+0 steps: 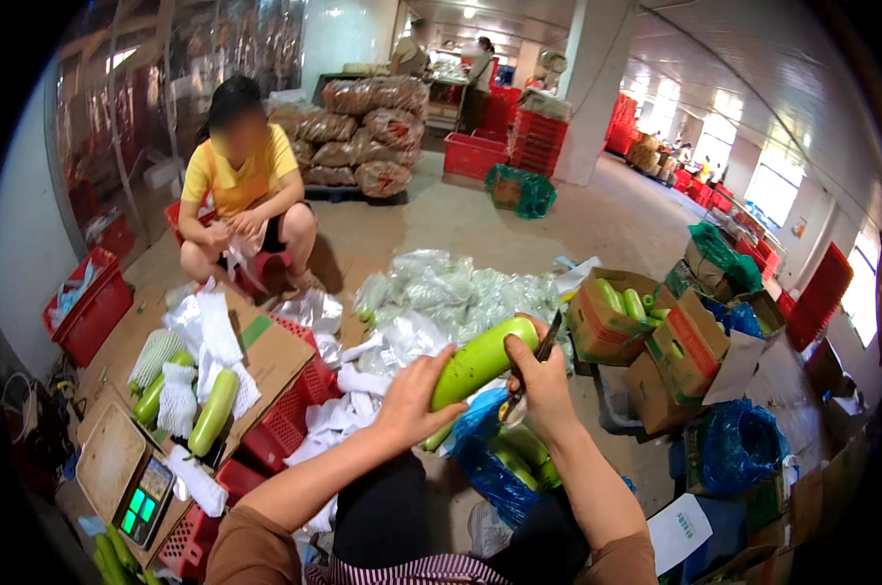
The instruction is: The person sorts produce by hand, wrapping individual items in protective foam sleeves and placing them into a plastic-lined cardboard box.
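A pale green gourd [485,360] with dark specks lies between my hands, in front of my knees. My left hand [420,398] grips its lower left end. My right hand [543,384] holds a dark-bladed knife [547,344] and has its thumb against the gourd's upper right end. Below them, more gourds [518,453] lie in a container lined with blue plastic film [477,453]. To the left, gourds [214,413] and white foam net sleeves [178,398] rest on cardboard over red crates, beside a digital scale [112,453].
A person [244,175] in a yellow shirt sits opposite, handling clear plastic. Wrapped gourds [448,292] are heaped on the floor ahead. Cardboard boxes [605,329] of gourds stand at right, a red crate [90,307] at far left. Filled sacks [382,139] are stacked behind.
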{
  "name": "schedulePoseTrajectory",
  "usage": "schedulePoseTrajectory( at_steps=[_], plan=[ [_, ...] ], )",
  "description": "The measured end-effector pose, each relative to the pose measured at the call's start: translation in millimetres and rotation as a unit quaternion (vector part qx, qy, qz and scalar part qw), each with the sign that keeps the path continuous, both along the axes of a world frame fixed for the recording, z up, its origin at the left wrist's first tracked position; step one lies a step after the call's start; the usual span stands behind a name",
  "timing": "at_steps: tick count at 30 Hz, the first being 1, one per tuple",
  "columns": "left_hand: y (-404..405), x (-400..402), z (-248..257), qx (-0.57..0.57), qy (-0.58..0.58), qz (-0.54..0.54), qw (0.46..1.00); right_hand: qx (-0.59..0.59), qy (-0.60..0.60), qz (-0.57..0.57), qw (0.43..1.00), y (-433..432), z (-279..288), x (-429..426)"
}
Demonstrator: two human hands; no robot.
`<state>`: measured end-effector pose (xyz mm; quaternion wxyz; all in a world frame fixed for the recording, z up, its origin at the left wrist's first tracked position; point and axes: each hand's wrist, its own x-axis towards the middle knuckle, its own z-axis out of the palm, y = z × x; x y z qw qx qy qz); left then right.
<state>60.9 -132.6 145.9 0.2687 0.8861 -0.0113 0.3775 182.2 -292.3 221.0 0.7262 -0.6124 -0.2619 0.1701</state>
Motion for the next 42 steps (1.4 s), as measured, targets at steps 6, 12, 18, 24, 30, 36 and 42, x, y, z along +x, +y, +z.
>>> schedulePoseTrajectory(
  at_steps=[6,12,18,24,30,36,42],
  plan=[
    [-76,77,-8,-0.070,-0.044,-0.020,0.996,-0.028,-0.147,-0.125,0.981,-32,-24,30],
    [-71,110,-23,-0.193,0.153,-0.212,0.946,-0.019,-0.024,-0.082,0.996,-71,-36,45],
    [-82,117,-33,-0.517,0.337,-0.477,0.626,0.002,0.103,0.054,0.993,-104,-43,61],
    [-113,142,-50,-0.660,0.357,-0.427,0.506,0.027,0.140,-0.023,0.989,-119,-66,85],
    [-98,161,-58,-0.751,0.212,-0.233,0.581,-0.249,0.026,-0.092,0.964,-100,-76,59],
    [-104,177,-94,-0.695,0.159,-0.228,0.663,-0.292,-0.172,-0.066,0.938,-106,-144,84],
    [-92,171,-78,-0.616,0.183,-0.319,0.696,-0.128,0.140,0.029,0.981,-122,-73,67]
  ],
)
